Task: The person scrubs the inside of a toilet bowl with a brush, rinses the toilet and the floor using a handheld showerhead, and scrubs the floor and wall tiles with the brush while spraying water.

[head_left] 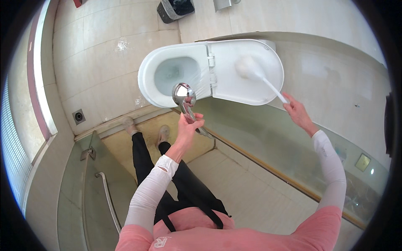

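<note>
My left hand (188,127) is closed around the handle of a chrome shower head (184,94), held by the near side of the white toilet. Fine streaks of water spray from it toward the seat hinges. My right hand (298,111) grips the white handle of a toilet brush (270,85). The brush's round white head lies against the inner face of the raised toilet lid (240,52). To the left of the lid, the toilet seat (147,69) rests down on the bowl, and water shows in the bowl.
A glass panel (247,125) with a brown lower edge runs below the toilet. At the left stands a glass door (94,180) with a metal handle. A dark bin (169,12) sits at the far wall, and a floor drain (78,117) lies left. The tiles look wet.
</note>
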The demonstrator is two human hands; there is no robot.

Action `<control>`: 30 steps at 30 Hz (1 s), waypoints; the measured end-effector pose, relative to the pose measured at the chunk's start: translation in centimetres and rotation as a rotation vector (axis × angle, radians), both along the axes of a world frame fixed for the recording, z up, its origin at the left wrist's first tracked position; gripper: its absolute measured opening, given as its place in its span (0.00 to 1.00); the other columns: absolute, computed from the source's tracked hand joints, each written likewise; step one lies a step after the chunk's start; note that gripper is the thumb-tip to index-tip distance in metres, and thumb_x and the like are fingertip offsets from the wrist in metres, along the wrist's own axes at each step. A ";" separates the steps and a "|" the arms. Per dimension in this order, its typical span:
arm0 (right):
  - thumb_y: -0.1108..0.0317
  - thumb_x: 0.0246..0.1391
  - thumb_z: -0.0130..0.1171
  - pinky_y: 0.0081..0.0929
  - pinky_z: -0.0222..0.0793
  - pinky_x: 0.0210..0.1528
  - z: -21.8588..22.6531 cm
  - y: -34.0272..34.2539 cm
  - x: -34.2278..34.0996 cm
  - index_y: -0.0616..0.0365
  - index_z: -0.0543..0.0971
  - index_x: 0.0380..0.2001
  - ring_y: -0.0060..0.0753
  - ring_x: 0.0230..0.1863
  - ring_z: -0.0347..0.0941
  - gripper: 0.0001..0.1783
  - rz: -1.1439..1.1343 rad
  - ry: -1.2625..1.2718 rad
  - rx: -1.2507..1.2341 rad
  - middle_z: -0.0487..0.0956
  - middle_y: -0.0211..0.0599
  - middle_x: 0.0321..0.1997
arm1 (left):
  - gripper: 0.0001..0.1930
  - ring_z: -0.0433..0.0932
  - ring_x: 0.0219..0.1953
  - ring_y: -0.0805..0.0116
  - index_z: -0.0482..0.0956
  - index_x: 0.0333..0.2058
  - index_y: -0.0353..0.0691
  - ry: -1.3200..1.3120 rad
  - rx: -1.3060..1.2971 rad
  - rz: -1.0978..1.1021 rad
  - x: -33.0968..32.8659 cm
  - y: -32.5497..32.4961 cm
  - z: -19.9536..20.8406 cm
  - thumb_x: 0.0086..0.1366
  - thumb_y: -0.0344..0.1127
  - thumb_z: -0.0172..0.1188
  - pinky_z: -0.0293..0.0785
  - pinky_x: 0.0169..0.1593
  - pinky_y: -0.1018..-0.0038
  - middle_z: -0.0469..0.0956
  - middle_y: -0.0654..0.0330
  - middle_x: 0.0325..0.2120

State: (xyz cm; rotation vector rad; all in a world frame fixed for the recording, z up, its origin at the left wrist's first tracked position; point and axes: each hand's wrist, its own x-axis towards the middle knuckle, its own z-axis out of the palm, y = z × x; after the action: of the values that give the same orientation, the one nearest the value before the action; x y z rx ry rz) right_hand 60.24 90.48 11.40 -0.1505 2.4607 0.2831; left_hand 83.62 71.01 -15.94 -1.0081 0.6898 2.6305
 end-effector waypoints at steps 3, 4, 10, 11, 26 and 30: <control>0.62 0.55 0.47 0.35 0.66 0.41 -5.5 5.6 -1.1 0.49 0.62 0.59 0.44 0.36 0.73 0.27 0.091 0.034 0.071 0.77 0.50 0.36 | 0.17 0.73 0.34 0.72 0.65 0.36 0.40 0.000 0.103 0.088 -0.1 0.3 -0.4 0.48 0.21 0.60 0.67 0.42 0.74 0.74 0.61 0.34; 0.62 0.55 0.46 0.37 0.66 0.42 -8.1 7.3 -1.5 0.50 0.62 0.59 0.49 0.38 0.72 0.26 0.148 0.069 0.013 0.76 0.52 0.38 | 0.17 0.73 0.35 0.71 0.65 0.36 0.40 0.004 0.104 0.091 -0.3 0.6 -0.5 0.48 0.21 0.60 0.67 0.42 0.73 0.73 0.61 0.33; 0.63 0.56 0.41 0.46 0.65 0.40 -24.0 -2.3 -6.7 0.56 0.67 0.52 0.57 0.38 0.71 0.21 0.094 -0.017 -0.218 0.75 0.56 0.36 | 0.15 0.75 0.38 0.66 0.64 0.31 0.43 -0.048 0.095 0.144 -0.2 0.4 -0.4 0.49 0.17 0.57 0.67 0.43 0.72 0.72 0.63 0.30; 0.63 0.56 0.40 0.47 0.65 0.39 -24.7 -3.9 -6.8 0.58 0.68 0.51 0.59 0.38 0.71 0.20 -0.025 -0.021 -0.196 0.75 0.57 0.35 | 0.15 0.75 0.39 0.66 0.64 0.31 0.43 -0.056 0.089 0.138 -0.2 0.4 -0.2 0.49 0.17 0.57 0.67 0.44 0.71 0.72 0.63 0.30; 0.59 0.58 0.40 0.50 0.66 0.44 -22.1 1.5 -5.9 0.47 0.65 0.56 0.58 0.40 0.72 0.22 0.179 0.225 0.039 0.76 0.52 0.40 | 0.16 0.75 0.40 0.64 0.64 0.31 0.44 -0.038 0.133 0.133 -0.2 -0.1 0.4 0.48 0.17 0.57 0.68 0.46 0.68 0.72 0.65 0.28; 0.60 0.58 0.40 0.47 0.64 0.48 -22.4 -1.8 -8.3 0.47 0.65 0.56 0.54 0.46 0.70 0.22 0.152 0.223 0.051 0.75 0.49 0.44 | 0.16 0.75 0.40 0.63 0.64 0.31 0.44 -0.033 0.159 0.132 -0.1 0.1 0.5 0.48 0.17 0.57 0.68 0.46 0.68 0.71 0.65 0.28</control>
State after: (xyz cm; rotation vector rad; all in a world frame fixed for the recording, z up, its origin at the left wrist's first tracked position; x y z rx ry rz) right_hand 51.96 88.69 -10.97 -0.2994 2.6637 0.4494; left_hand 83.51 71.10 -15.40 -1.0815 0.4121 2.7225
